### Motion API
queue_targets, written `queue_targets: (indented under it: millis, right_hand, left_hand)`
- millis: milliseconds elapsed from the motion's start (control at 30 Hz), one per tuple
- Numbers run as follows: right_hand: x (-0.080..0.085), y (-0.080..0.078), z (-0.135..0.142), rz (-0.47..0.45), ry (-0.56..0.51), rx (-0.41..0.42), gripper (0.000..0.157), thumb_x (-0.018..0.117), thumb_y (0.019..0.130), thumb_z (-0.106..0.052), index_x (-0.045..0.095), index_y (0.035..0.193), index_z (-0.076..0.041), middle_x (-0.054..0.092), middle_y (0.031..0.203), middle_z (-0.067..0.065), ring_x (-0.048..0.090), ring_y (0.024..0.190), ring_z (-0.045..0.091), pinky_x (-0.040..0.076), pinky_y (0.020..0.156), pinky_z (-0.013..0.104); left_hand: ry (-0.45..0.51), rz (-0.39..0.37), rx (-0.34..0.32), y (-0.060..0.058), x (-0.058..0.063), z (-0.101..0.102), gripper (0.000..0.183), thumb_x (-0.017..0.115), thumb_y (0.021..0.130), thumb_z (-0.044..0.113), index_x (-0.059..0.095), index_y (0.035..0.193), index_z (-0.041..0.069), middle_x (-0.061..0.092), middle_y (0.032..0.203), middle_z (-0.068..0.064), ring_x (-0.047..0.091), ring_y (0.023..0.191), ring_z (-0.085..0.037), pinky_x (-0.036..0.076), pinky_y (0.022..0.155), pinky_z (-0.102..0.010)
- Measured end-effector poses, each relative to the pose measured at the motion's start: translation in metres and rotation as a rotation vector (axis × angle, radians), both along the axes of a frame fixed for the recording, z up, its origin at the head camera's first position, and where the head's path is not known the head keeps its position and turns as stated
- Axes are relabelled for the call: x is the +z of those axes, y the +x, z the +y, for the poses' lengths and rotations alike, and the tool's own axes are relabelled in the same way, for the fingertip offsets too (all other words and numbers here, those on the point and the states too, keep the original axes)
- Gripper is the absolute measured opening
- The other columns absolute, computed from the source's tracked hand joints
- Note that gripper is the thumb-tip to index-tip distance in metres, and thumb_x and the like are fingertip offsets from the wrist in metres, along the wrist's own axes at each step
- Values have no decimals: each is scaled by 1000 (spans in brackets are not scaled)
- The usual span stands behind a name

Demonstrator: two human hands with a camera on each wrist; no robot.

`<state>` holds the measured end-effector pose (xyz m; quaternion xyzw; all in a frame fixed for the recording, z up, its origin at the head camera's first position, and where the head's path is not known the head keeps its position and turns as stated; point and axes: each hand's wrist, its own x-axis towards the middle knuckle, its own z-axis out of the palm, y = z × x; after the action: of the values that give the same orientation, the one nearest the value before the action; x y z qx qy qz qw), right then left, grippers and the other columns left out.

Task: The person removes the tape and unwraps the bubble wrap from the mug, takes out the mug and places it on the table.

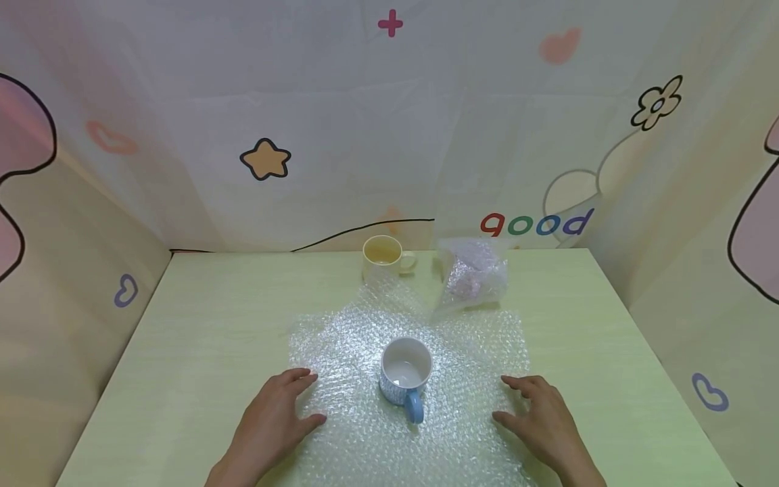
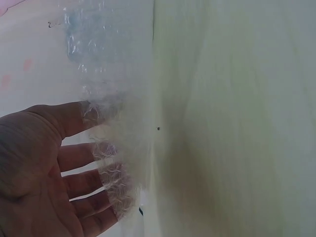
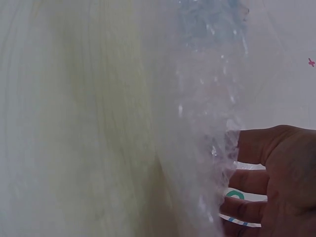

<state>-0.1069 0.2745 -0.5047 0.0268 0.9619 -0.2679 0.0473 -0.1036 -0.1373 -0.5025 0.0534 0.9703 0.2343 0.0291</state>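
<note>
A white mug (image 1: pixel 406 370) with a blue patterned outside and a blue handle stands upright on a sheet of bubble wrap (image 1: pixel 347 433). Its handle points toward me. At the sheet's left edge is my left hand (image 1: pixel 268 423), thumb and fingers spread apart. My right hand (image 1: pixel 544 423) mirrors it at the right edge, thumb also apart from the fingers. Both wrist views show fingertips overlapping the margin of the wrap (image 2: pixel 118 113); whether they touch it is hard to tell. The mug appears only as a blurred blue patch through the wrap there.
Behind the sheet stands a yellow mug (image 1: pixel 382 251), its lower part seen through a raised corner of wrap. To its right lies a bubble-wrapped bundle (image 1: pixel 475 270), pinkish inside. A printed curtain (image 1: pixel 341 135) encloses the pale green table (image 1: pixel 201 325) at back and sides.
</note>
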Motion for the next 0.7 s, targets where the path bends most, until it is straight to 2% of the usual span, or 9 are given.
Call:
queue_targets:
  millis: [700]
  right_hand:
    - [-2, -1, 1, -9, 32, 45, 68, 91, 75, -28, 68, 134, -2, 63, 130, 18, 58, 119, 39, 51, 98, 57]
  left_hand:
    - [-18, 27, -45, 2, -9, -3, 66, 92, 75, 32, 70, 130, 4, 64, 141, -11, 59, 130, -36, 53, 105, -50]
